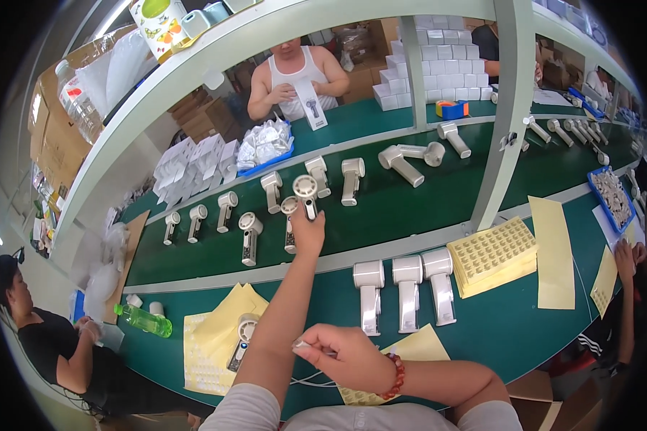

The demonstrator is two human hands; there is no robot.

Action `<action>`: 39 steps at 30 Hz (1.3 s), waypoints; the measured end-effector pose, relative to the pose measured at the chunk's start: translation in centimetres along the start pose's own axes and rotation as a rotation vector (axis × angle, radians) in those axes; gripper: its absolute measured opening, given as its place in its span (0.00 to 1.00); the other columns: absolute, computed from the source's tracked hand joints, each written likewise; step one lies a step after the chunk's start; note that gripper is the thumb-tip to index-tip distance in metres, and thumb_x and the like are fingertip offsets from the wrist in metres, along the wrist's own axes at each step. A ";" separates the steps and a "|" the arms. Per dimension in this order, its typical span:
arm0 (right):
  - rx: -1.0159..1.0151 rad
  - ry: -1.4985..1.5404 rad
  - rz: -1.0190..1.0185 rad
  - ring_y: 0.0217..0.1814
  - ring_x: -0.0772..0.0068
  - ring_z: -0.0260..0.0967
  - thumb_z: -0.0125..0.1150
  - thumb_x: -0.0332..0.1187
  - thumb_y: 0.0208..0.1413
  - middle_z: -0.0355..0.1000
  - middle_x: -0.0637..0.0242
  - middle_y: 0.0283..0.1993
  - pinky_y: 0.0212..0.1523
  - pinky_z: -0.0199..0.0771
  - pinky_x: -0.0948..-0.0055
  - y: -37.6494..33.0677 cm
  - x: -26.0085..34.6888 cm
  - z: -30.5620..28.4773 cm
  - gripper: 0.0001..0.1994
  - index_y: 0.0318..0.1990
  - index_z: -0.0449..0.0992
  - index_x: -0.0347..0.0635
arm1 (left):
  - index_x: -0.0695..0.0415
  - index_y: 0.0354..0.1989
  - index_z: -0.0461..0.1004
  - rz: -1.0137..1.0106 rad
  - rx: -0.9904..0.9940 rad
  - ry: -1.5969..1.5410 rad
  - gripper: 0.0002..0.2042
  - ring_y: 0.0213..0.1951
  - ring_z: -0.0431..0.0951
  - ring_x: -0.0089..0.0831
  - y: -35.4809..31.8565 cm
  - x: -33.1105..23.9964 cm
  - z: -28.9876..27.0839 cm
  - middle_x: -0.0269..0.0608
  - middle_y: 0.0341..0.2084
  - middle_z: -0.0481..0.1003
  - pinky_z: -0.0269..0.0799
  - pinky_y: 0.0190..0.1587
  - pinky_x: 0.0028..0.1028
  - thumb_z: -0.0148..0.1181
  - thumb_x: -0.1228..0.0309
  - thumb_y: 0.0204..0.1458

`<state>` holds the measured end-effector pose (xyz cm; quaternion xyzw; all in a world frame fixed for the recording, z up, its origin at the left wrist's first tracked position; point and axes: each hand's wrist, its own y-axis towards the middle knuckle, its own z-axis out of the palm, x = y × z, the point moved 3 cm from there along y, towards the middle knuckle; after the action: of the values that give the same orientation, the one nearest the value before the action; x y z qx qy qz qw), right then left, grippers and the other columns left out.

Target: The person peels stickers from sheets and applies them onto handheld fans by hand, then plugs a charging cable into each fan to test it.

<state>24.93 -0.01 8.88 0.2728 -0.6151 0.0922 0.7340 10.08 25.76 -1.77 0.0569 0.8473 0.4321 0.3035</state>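
My left hand [309, 231] reaches over the green belt, its fingers closed round a white handheld fan [305, 188] with a round vented head. Another fan [290, 233] stands just beside that hand, partly hidden by it. Close to my body, my right hand [349, 352] is closed in a pinch on a small white piece [299, 345] too small to name. A white cable [316, 378] runs below this hand. Left of my forearm, a fan [246, 334] lies on yellow sheets [201, 345]. Three white fans [407, 291] lie side by side to the right.
Several more fans line the belt [410, 208]. A stack of yellow label sheets [492, 255] lies right of a metal post [503, 136]. A green bottle [144, 320] lies at left. A co-worker [298, 79] across the belt holds a white box; others sit at both sides.
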 end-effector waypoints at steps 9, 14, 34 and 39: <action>0.042 0.116 0.063 0.23 0.80 0.62 0.56 0.30 0.55 0.68 0.65 0.24 0.24 0.64 0.79 -0.6 1.0 -1.0 0.07 0.36 0.70 0.35 | 0.68 0.44 0.67 -0.263 0.437 0.150 0.29 0.46 0.66 0.52 -2.2 -7.5 -4.6 0.60 0.39 0.67 0.62 0.50 0.41 0.58 0.51 0.47; 0.056 0.052 -0.113 0.22 0.88 0.62 0.56 0.28 0.55 0.69 0.70 0.23 0.22 0.63 0.85 -0.6 1.7 -0.8 0.06 0.37 0.72 0.35 | 0.68 0.50 0.60 -0.473 1.079 -0.039 0.36 0.39 0.75 0.48 -10.0 -13.6 -9.6 0.58 0.37 0.72 0.70 0.43 0.36 0.64 0.52 0.40; -0.022 0.428 0.188 0.25 0.88 0.54 0.47 0.33 0.61 0.62 0.75 0.24 0.25 0.54 0.87 1.3 -2.0 -1.1 0.09 0.38 0.70 0.36 | 0.62 0.48 0.62 -0.833 0.284 -2.184 0.16 0.40 0.68 0.26 -4.2 -12.7 -14.5 0.38 0.40 0.66 0.71 0.41 0.25 0.49 0.66 0.55; -0.020 0.486 0.251 0.24 0.87 0.53 0.47 0.33 0.61 0.62 0.75 0.24 0.24 0.53 0.87 1.3 -2.2 -0.9 0.09 0.38 0.70 0.36 | 0.54 0.51 0.61 -0.932 0.346 -2.357 0.17 0.33 0.62 0.21 -3.9 -14.3 -14.9 0.32 0.36 0.62 0.67 0.35 0.21 0.53 0.65 0.54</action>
<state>24.61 2.01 7.11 0.1569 -0.4508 0.2393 0.8455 13.90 7.83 8.45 0.1414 0.0519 -0.1414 0.9784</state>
